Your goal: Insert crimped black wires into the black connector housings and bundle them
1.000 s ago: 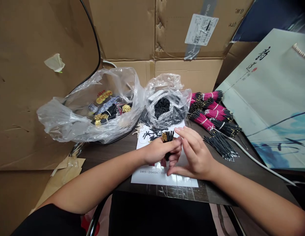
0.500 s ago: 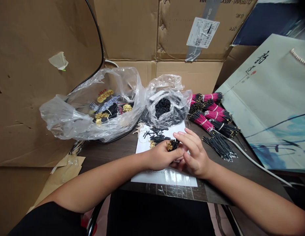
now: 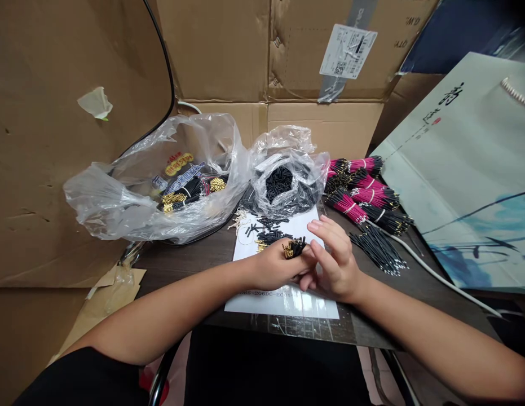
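My left hand [image 3: 276, 264] is closed around a bundle of black wires [image 3: 294, 248], whose gold-coloured metal ends poke out at the top. Close against it on the right is my right hand [image 3: 335, 260], its fingers apart and bent toward the bundle; whether a fingertip touches a wire is hidden. Beneath both hands lies a white printed sheet [image 3: 283, 307]. On its upper part are loose short black tubes [image 3: 268, 224] and a row of black pieces with gold ends [image 3: 261, 245].
An open clear bag [image 3: 118, 208] with tied wire bundles stands at left. Behind the sheet, another plastic bag [image 3: 307, 194] holds many black tubes. Pink and black wire bundles [image 3: 372, 198] and loose black wires [image 3: 378, 251] lie right, beside a white cable [image 3: 440, 273] and paper bag [image 3: 469, 163].
My right hand has opened a little and its fingers have drawn back from the bundle, showing more of the wire ends. My left hand keeps its grip.
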